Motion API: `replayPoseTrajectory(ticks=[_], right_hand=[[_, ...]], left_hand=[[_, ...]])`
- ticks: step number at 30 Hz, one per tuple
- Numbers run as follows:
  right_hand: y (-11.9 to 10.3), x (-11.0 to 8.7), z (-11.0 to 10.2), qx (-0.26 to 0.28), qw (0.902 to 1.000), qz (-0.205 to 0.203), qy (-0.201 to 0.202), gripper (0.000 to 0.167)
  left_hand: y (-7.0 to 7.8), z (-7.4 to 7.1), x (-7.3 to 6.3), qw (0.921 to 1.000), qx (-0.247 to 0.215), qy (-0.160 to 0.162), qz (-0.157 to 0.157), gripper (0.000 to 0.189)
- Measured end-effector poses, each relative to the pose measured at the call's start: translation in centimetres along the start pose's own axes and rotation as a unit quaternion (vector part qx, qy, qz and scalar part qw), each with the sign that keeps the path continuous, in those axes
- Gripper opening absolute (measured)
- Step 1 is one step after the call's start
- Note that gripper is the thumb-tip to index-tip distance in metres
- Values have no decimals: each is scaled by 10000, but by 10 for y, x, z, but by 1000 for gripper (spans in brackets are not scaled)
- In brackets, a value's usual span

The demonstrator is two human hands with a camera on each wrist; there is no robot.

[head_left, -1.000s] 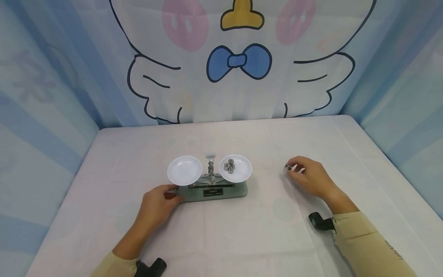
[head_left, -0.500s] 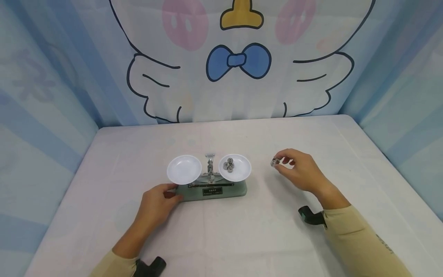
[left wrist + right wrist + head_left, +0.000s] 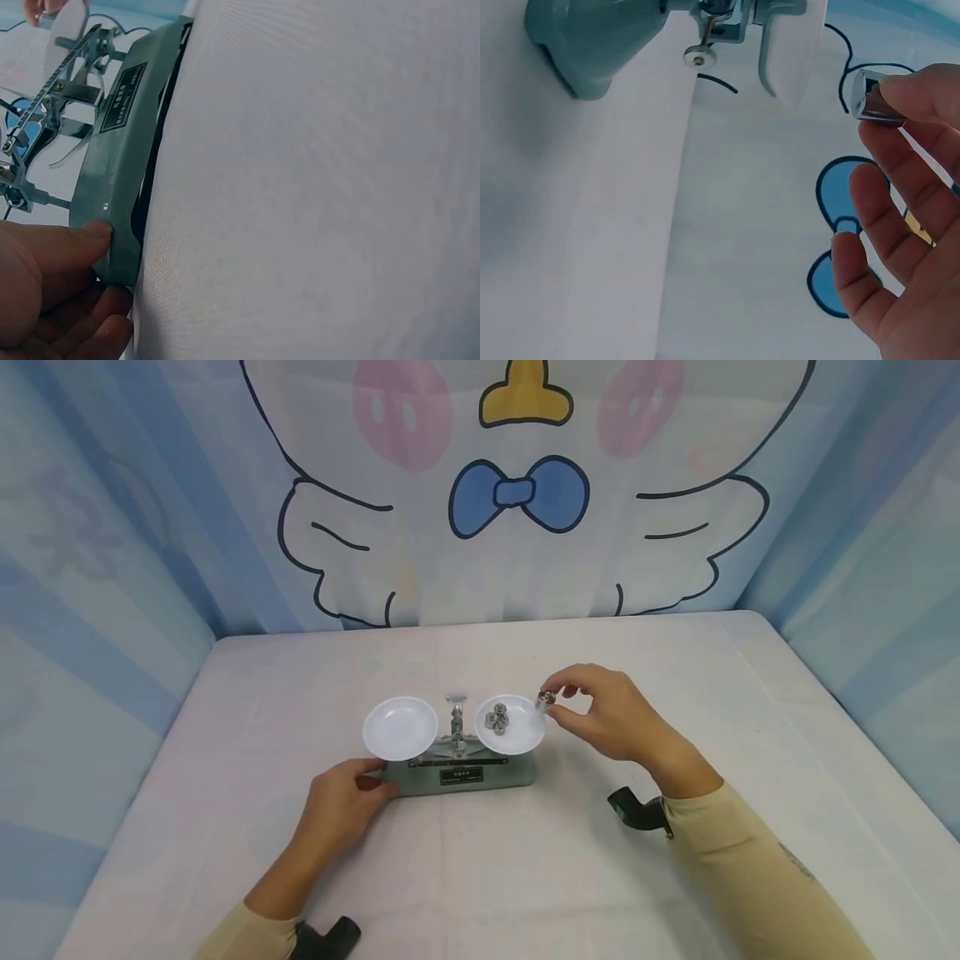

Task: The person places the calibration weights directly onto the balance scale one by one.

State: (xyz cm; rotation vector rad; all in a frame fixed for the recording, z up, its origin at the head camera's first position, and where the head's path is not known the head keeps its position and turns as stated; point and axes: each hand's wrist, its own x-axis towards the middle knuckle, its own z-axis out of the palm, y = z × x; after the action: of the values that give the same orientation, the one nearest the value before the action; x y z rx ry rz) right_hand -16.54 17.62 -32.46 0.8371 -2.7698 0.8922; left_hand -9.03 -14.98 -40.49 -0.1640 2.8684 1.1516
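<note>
A balance scale with a green base (image 3: 487, 774) stands on the table with two white pans. My left hand (image 3: 341, 802) grips the left end of its base. In the left wrist view, the thumb (image 3: 67, 244) presses the front face and the fingers curl at the end. My right hand (image 3: 618, 718) pinches a small shiny metal cylinder (image 3: 876, 97) between thumb and forefinger, at the right edge of the right pan (image 3: 528, 727). The other fingers are loosely bent. Several small metal pieces (image 3: 497, 719) sit grouped in that pan; the left pan (image 3: 401, 728) holds nothing.
A pale cloth covers the table (image 3: 525, 877). Behind it hangs a cartoon-printed curtain (image 3: 517, 568), with blue curtains at both sides. A dark wrist camera (image 3: 637, 810) sticks out from the right sleeve, another (image 3: 330, 939) from the left.
My right hand has moved left and toward the back from the right part of the table, carrying the metal cylinder to the right pan's edge. The left hand and scale have stayed put.
</note>
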Motion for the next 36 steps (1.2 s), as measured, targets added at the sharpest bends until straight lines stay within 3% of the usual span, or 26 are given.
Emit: replayPoseTrajectory(ticks=[19,31,36], right_hand=[[-59,55,9,20,9957,-805,-468,20],[-91,84,32,-136,9879,-1026,-1151,21],[-100,89,40,-507,9845,-1028,-1326,22]], left_hand=[[-1,0,0,10000,11,0,-33,41],[-3,-1,2,9999,19,6,108,40],[-4,-1,3,9999,2,-14,164,39]])
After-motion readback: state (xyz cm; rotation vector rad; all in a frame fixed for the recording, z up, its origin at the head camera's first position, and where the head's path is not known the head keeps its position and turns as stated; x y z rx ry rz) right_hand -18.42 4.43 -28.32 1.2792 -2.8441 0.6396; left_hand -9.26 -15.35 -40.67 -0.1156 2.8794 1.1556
